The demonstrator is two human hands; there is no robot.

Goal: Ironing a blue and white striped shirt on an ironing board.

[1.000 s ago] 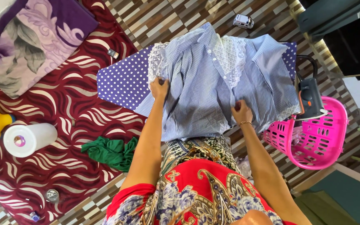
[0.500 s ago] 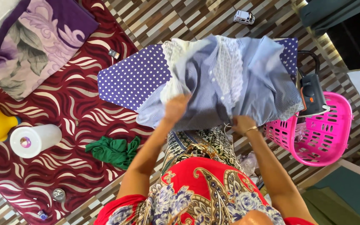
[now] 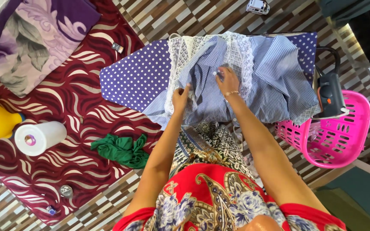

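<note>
Blouse: striped blue blouse (image 3: 253, 81) with white lace panels lies spread on the dotted ironing board (image 3: 135, 79) | left hand (image 3: 180, 98) fingers pinch its lower fabric | right hand (image 3: 227, 79) fingers press flat near the placket, grasping nothing | handling: likely light, soft, limp; lace delicate, better gripped at hems or seams.

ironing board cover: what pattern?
White polka dots on purple-blue; the ironing board cover shows best in the head view, left of the striped shirt.
</note>
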